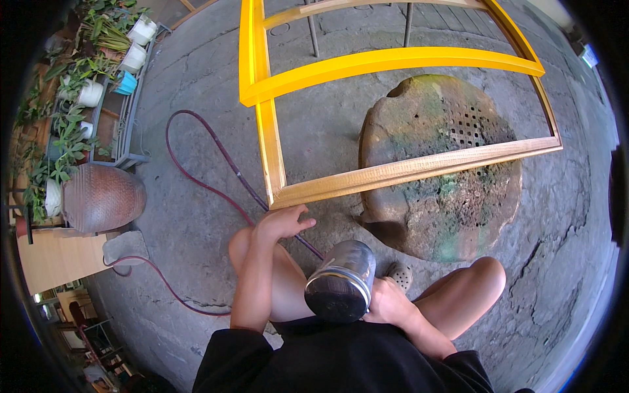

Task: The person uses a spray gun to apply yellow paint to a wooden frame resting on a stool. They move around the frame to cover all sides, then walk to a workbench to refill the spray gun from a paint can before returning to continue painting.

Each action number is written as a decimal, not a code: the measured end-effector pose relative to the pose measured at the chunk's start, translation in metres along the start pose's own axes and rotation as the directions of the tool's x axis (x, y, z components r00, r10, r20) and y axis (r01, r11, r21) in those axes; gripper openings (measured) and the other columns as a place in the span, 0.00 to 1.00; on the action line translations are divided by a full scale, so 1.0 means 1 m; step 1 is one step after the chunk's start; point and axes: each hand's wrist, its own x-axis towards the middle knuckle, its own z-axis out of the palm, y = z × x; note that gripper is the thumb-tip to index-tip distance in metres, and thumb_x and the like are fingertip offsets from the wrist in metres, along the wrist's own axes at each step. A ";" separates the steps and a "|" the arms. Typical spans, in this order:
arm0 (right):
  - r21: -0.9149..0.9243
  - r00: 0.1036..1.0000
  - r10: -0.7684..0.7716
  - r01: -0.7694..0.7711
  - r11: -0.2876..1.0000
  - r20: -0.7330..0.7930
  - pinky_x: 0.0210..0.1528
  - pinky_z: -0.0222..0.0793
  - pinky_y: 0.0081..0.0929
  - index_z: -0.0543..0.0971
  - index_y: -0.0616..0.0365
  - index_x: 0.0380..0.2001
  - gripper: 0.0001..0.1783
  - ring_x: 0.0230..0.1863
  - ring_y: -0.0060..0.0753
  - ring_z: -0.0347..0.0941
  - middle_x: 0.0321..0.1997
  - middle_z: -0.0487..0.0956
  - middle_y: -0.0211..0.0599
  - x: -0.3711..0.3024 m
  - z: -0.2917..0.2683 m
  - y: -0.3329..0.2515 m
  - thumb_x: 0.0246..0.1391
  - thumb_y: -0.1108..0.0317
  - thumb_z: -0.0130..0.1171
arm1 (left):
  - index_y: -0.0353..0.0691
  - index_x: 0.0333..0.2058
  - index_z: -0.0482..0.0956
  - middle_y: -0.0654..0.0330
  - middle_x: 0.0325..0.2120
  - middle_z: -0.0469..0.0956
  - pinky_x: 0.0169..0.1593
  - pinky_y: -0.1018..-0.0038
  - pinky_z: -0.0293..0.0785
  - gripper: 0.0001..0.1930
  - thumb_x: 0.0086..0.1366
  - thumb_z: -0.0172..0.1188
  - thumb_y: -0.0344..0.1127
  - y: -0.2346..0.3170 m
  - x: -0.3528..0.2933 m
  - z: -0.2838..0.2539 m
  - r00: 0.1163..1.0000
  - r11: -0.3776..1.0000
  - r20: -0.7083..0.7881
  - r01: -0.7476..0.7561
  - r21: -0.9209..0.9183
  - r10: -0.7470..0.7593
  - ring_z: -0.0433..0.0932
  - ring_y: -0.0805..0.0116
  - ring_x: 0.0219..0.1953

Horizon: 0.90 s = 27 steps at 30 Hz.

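While the partly yellow wooden frame [393, 65] spans the view above a round stone [436, 216], perhaps raised for easy reach | metal can [344, 270] sits before the lap, right hand [388, 301] clamped at its side, likely for steadiness | left hand [282, 224] beside the frame's lower-left corner, grip cannot be told

I count one left hand [283, 224] and one right hand [388, 304], two in all. There is one metal can [354, 257], one round stone [445, 219], one big clay jar [105, 198], one blue pot [124, 83] and one shoe [400, 276]. I have two bare knees [483, 281] in view. I make it two wooden frames [393, 61], though they overlap so much that it could be just one.
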 end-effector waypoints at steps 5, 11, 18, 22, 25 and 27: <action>-0.031 1.000 0.015 -0.015 0.999 0.019 0.43 0.75 0.46 0.73 0.64 0.45 0.26 0.38 0.56 0.78 0.37 0.78 0.53 -0.002 -0.001 0.000 0.43 0.62 0.66 | 0.39 0.60 0.70 0.43 0.52 0.78 0.60 0.60 0.69 0.37 0.67 0.51 0.66 0.000 0.001 0.000 1.000 1.000 -0.010 0.001 0.001 -0.001 0.76 0.49 0.56; -0.017 1.000 -0.003 0.004 1.000 0.017 0.43 0.75 0.45 0.72 0.64 0.45 0.27 0.41 0.54 0.78 0.42 0.77 0.51 -0.004 0.001 0.003 0.42 0.63 0.66 | 0.40 0.60 0.70 0.44 0.47 0.80 0.57 0.61 0.70 0.36 0.67 0.51 0.66 0.002 0.001 0.000 1.000 1.000 -0.024 -0.002 0.026 0.003 0.78 0.48 0.53; 0.001 1.000 -0.006 0.006 1.000 0.011 0.42 0.76 0.45 0.72 0.65 0.46 0.28 0.39 0.54 0.78 0.42 0.77 0.52 -0.003 0.001 0.004 0.42 0.63 0.67 | 0.39 0.60 0.70 0.43 0.49 0.79 0.57 0.60 0.71 0.36 0.67 0.51 0.65 -0.003 0.004 0.006 0.998 0.998 -0.054 -0.038 0.042 0.040 0.78 0.49 0.53; 0.002 1.000 -0.008 0.008 1.000 0.016 0.41 0.76 0.45 0.73 0.65 0.45 0.28 0.38 0.56 0.78 0.42 0.77 0.53 -0.002 -0.003 0.002 0.42 0.63 0.67 | 0.39 0.60 0.70 0.43 0.51 0.78 0.59 0.60 0.69 0.36 0.67 0.51 0.65 -0.003 0.004 0.005 0.999 0.999 -0.024 -0.027 0.032 0.027 0.77 0.48 0.55; 0.008 1.000 -0.007 0.007 1.000 0.016 0.42 0.76 0.45 0.73 0.66 0.45 0.27 0.38 0.56 0.78 0.43 0.77 0.54 -0.002 -0.004 0.002 0.41 0.63 0.67 | 0.40 0.60 0.70 0.43 0.52 0.78 0.61 0.60 0.68 0.36 0.67 0.51 0.65 -0.001 0.002 0.004 1.000 1.000 -0.017 -0.004 0.019 0.004 0.75 0.48 0.57; 0.020 1.000 -0.001 0.000 1.000 0.011 0.42 0.76 0.45 0.73 0.66 0.45 0.27 0.38 0.56 0.78 0.43 0.77 0.54 -0.003 -0.002 0.003 0.41 0.63 0.67 | 0.40 0.60 0.70 0.43 0.53 0.77 0.61 0.59 0.68 0.36 0.67 0.51 0.66 0.002 0.000 0.002 1.000 1.000 -0.007 0.019 0.005 -0.019 0.75 0.48 0.58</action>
